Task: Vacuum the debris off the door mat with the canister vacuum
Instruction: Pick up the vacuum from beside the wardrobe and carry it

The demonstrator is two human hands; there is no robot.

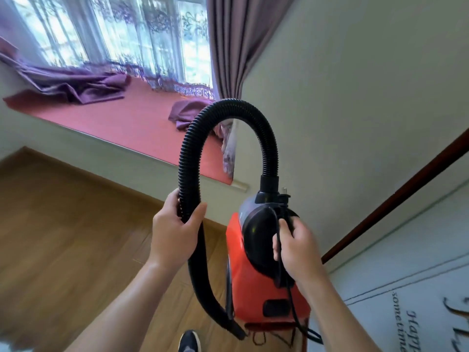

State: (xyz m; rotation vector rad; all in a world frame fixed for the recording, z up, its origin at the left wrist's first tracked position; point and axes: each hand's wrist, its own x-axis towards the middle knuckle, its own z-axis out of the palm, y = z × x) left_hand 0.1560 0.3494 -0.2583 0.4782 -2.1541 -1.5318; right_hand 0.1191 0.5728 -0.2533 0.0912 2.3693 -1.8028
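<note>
Head view: we hold the vacuum (253, 275) aloft beside the mat (406, 250), left hand (175, 229) gripping the hose (189, 148), right hand (297, 247) gripping its top and cord (291, 308); vacuuming appears not yet begun.

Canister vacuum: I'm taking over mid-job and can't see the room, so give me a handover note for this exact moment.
Left hand: grips the black hose below its arch.
Right hand: grips the canister vacuum by its top handle, with the power cord caught in the same grip.
Position: vacuum held above the wooden floor, beside the grey door mat.
Done: vacuum in hand at the mat.
Left: set it down, power it, vacuum the mat. No debris can be made out from here.
</note>
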